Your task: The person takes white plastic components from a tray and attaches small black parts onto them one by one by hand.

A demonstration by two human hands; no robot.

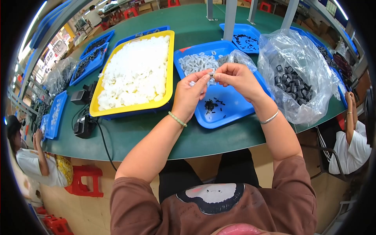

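My left hand (191, 93) and my right hand (239, 81) meet above a blue tray (213, 122), fingertips pinched together. Between them sits a small light grey part (211, 74), partly covered by the fingers. The left hand also seems to have more pale pieces (192, 83) tucked in its curled fingers. In the tray's far part lies a heap of translucent grey plastic pieces (197, 62). A clear bag (241, 58) with small pieces rests beside it, behind the right hand. Tiny black parts (211, 105) are scattered in the tray's near half.
Left of the tray stands a yellow tray (171, 66) full of white pieces. To the right, a clear plastic bag (297, 78) holds black block-shaped parts. Black devices (83, 127) with a cable sit at the table's left. Grey posts (230, 19) rise beyond. People sit on both sides.
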